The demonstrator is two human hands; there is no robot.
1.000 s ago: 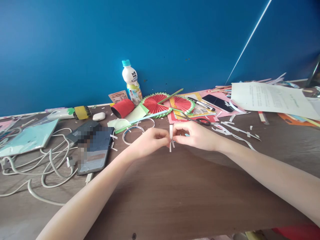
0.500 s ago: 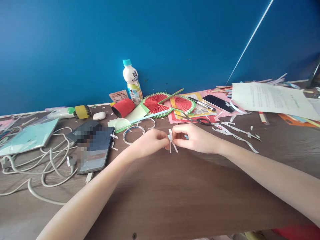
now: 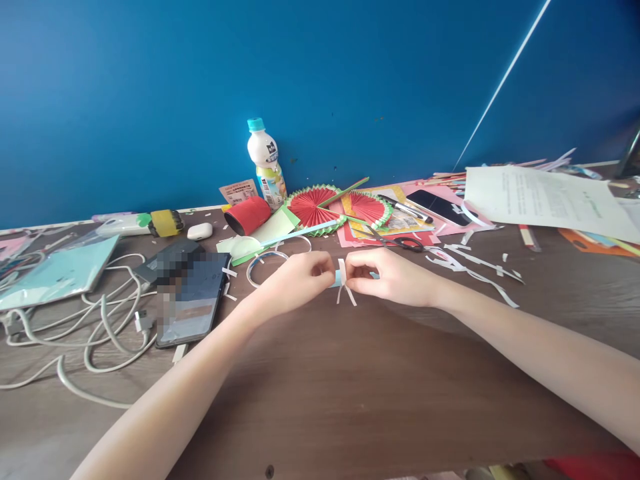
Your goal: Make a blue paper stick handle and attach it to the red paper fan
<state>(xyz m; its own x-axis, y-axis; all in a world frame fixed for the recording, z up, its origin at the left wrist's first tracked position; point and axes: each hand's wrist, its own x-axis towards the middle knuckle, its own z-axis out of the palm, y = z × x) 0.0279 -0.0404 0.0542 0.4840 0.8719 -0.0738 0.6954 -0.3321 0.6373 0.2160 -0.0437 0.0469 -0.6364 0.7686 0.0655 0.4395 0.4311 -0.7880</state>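
A small light-blue paper piece [image 3: 338, 279] is held between my two hands, just above the table. A thin white paper strip [image 3: 342, 268] crosses it, and its two loose tails hang down and spread apart. My left hand [image 3: 303, 277] is closed, thumb and fingers pinching the left end of the blue piece. From the other side my right hand [image 3: 385, 277] pinches it close to the white strip, fingers curled. Much of the blue piece is hidden behind my fingers. Left of my left hand lies a roll of clear tape [image 3: 254, 280].
Behind stand a bottle [image 3: 271, 167], a red tube [image 3: 247, 216] and red pleated paper fans [image 3: 313, 208]. Scissors [image 3: 410, 245], a phone [image 3: 443, 205] and white paper scraps [image 3: 485, 260] lie to the right. A tablet-like device [image 3: 195, 303] and white cables [image 3: 103, 320] lie left.
My left fingers have shifted slightly left and up, so more of the light-blue piece shows beside the white strip. My right hand has hardly moved.
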